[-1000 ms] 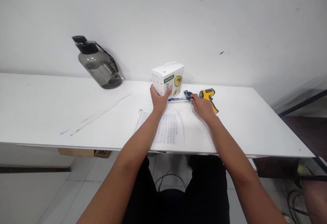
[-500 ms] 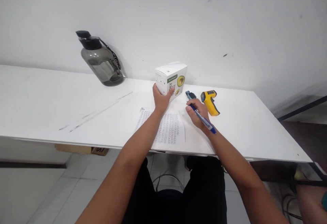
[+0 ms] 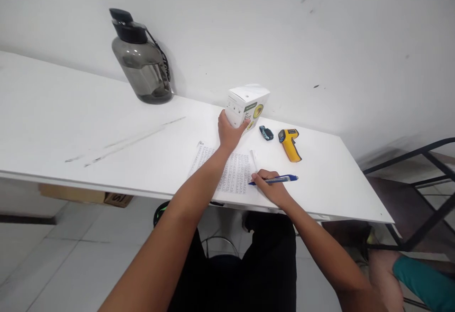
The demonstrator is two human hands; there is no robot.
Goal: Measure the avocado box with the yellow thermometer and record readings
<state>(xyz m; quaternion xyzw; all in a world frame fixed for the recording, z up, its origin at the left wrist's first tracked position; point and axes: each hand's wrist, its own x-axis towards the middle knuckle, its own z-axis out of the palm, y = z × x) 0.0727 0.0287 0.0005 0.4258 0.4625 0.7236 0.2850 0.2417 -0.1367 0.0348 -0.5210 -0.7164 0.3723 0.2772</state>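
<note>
My left hand grips a white box with avocado pictures, its thumb across the printed front and its fingers at the left side. The box stands upright near the wall. Between the fingers of my right hand is a blue pen, its tip at the right edge of a sheet of paper. Rows of small dark marks cover that sheet, and my left forearm crosses part of it. A small dark-teal device lies right of the box, beside a yellow infrared thermometer.
A large grey water bottle with a black lid stands against the wall on the left of the white table. At the right are a black metal frame and another person's leg. A cardboard box sits below the table.
My right hand has come down from beside the small device to the paper's right edge, bringing the pen with it. My left hand still holds the box. The view has tilted.
</note>
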